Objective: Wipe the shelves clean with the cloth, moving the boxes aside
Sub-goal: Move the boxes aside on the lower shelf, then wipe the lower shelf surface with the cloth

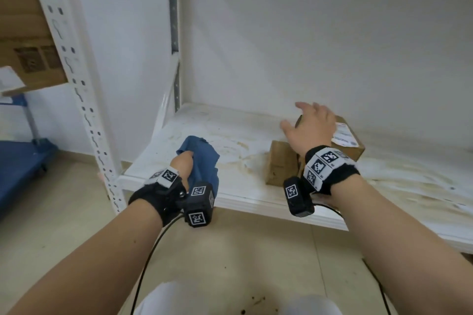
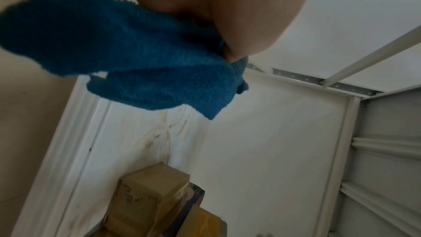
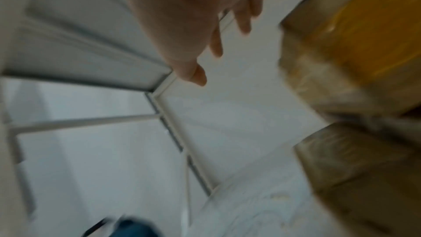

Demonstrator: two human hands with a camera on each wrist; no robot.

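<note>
My left hand (image 1: 182,164) is clenched round the blue terry cloth (image 1: 202,158), held over the front left part of the stained white shelf (image 1: 238,194). The cloth looks soft and limp; bunched like this it should press flat and drag well across the grime. My right hand (image 1: 311,126) hangs spread and empty over the two cardboard boxes (image 1: 281,163) at mid-shelf, near the front edge; whether it touches them I cannot tell. The boxes look small, stiff and taped, probably light. I would take each by its opposite side faces, since glossy tape may be slippery.
</note>
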